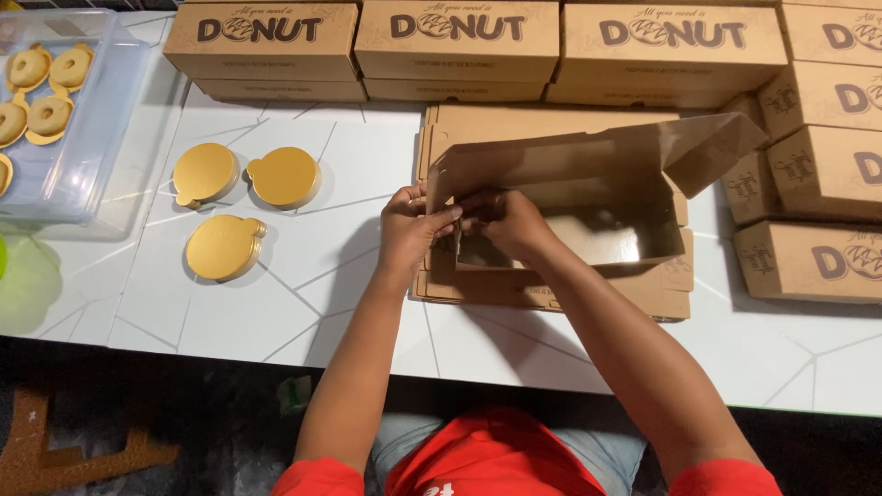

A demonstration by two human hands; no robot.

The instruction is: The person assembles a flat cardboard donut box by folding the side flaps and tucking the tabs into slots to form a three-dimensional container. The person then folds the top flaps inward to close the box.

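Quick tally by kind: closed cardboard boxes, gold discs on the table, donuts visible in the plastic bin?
Closed cardboard boxes: 8
Gold discs loose on the table: 3
Donuts visible in the clear plastic bin: 5, one cut off at the frame edge
Total: 16

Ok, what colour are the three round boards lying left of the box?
Shiny gold round boards, clearest in the head view.

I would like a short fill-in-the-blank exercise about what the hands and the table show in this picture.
1. Both hands, left hand and right hand, fold a brown ____ box.
2. Left of the box lie ____ round gold boards on the white table.
3. The clear plastic tub holds ____ on gold boards.

Missing words: cardboard; three; donuts
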